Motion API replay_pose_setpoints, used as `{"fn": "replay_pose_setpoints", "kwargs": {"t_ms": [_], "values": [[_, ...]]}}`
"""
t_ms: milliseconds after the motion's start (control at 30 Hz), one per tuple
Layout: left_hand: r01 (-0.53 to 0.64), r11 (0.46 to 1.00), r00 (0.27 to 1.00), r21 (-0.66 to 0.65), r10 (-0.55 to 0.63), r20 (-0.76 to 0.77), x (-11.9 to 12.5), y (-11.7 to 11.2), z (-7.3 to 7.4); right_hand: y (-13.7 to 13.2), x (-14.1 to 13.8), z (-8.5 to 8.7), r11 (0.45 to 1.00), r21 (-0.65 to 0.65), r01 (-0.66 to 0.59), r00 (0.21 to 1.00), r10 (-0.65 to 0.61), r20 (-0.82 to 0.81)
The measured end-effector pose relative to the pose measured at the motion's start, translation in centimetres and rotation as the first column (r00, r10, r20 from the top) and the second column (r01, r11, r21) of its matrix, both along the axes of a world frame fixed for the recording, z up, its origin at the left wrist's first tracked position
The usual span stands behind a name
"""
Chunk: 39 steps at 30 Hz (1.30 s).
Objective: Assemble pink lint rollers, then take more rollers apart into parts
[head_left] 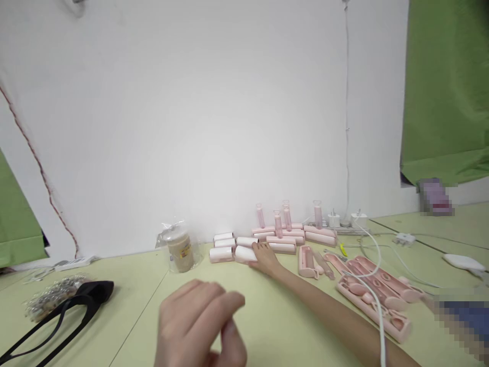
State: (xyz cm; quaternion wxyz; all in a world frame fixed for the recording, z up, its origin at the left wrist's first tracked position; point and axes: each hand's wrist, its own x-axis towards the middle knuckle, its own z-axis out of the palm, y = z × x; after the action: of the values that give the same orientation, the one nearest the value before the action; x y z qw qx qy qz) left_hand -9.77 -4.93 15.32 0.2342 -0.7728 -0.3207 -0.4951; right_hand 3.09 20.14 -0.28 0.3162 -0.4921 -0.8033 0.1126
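Observation:
My left hand hangs in the near foreground over the pale green table, its fingers loosely curled and the thumb apart from them, with nothing visible in it. Farther off, my right hand reaches across the table, its fingers closed round the end of a white cylinder. Several similar white cylinders lie beside it on the left and behind. Just right of the hand, pink and white cases lie in rows, and small clear pink bottles stand upright among them. My fingertips are partly hidden.
A lidded tan container in clear plastic stands near the white wall. Open pink cases and a white cable lie at right, near chargers. At left are a black strap and a bundle of shiny pieces.

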Motion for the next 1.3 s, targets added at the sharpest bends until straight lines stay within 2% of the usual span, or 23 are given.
{"fn": "replay_pose_setpoints", "kwargs": {"t_ms": [67,100,167,233,267,333,400,500,600,667,767,833,900,1000,1100,1167,1233,1300], "values": [[0.024,0.974,0.999,-0.226,-0.017,0.032,0.8,2.0,-0.2,-1.2,0.2,0.7,0.996,-0.075,-0.054,0.991,0.044,-0.128],[0.029,0.93,0.998,-0.366,-0.007,0.06,1.1,3.3,-0.7,-2.0,0.4,1.0,0.989,-0.117,-0.086,0.977,0.061,-0.206],[0.046,0.802,0.989,-0.595,0.048,0.142,1.7,6.3,-2.4,-4.0,1.3,1.6,0.96,-0.222,-0.172,0.924,0.079,-0.374],[0.113,0.728,0.95,-0.676,0.12,0.289,2.5,9.3,-4.7,-6.5,2.7,1.8,0.89,-0.342,-0.301,0.84,0.078,-0.536],[0.155,0.679,0.908,-0.717,0.187,0.374,3.1,10.5,-5.9,-7.9,3.7,1.7,0.837,-0.396,-0.377,0.791,0.069,-0.607],[0.236,0.585,0.888,-0.776,0.195,0.416,4.7,12.1,-8.2,-10.8,5.8,1.2,0.719,-0.472,-0.51,0.695,0.021,-0.718],[0.323,0.449,0.894,-0.833,0.145,0.424,6.4,12.5,-10.0,-13.4,7.8,0.5,0.612,-0.514,-0.601,0.614,-0.059,-0.787],[0.394,0.24,0.9,-0.887,0.095,0.425,8.5,12.1,-11.7,-16.2,9.8,-0.3,0.458,-0.539,-0.707,0.516,-0.188,-0.836],[0.409,0.119,0.902,-0.905,0.101,0.421,9.3,11.7,-12.4,-17.2,10.3,-0.9,0.25,-0.449,-0.858,0.323,-0.417,-0.849],[0.424,0.077,0.896,-0.902,0.11,0.43,9.2,11.8,-12.6,-17.2,10.3,-1.3,0.165,-0.356,-0.92,0.214,-0.55,-0.807],[0.468,0.046,0.875,-0.883,0.117,0.47,8.7,12.3,-12.5,-16.7,10.2,-2.3,0.143,-0.288,-0.947,0.128,-0.655,-0.744],[0.512,0.052,0.849,-0.857,0.122,0.515,8.1,12.8,-12.1,-16.4,10.3,-2.9,0.148,-0.235,-0.961,0.063,-0.708,-0.704],[0.568,0.09,0.808,-0.818,0.13,0.575,7.3,13.4,-11.8,-16.2,10.5,-3.3,0.147,-0.183,-0.972,0.016,-0.736,-0.676],[0.655,0.21,0.718,-0.726,0.128,0.685,5.9,14.3,-11.8,-16.0,11.0,-3.3,0.154,-0.132,-0.979,-0.031,-0.758,-0.652],[0.679,0.341,0.654,-0.651,0.122,0.746,4.5,14.6,-13.1,-15.9,11.4,-3.1,0.171,-0.097,-0.981,-0.072,-0.77,-0.634],[0.666,0.383,0.651,-0.64,0.121,0.749,3.8,14.1,-14.4,-16.0,11.4,-3.0,0.172,-0.08,-0.982,-0.083,-0.771,-0.631],[0.651,0.383,0.669,-0.655,0.119,0.734,3.4,13.4,-15.9,-16.2,11.4,-2.8,0.16,-0.068,-0.985,-0.082,-0.771,-0.632],[0.631,0.346,0.706,-0.694,0.114,0.699,3.0,12.6,-17.2,-16.6,11.2,-2.6,0.143,-0.062,-0.988,-0.072,-0.771,-0.633]]}}
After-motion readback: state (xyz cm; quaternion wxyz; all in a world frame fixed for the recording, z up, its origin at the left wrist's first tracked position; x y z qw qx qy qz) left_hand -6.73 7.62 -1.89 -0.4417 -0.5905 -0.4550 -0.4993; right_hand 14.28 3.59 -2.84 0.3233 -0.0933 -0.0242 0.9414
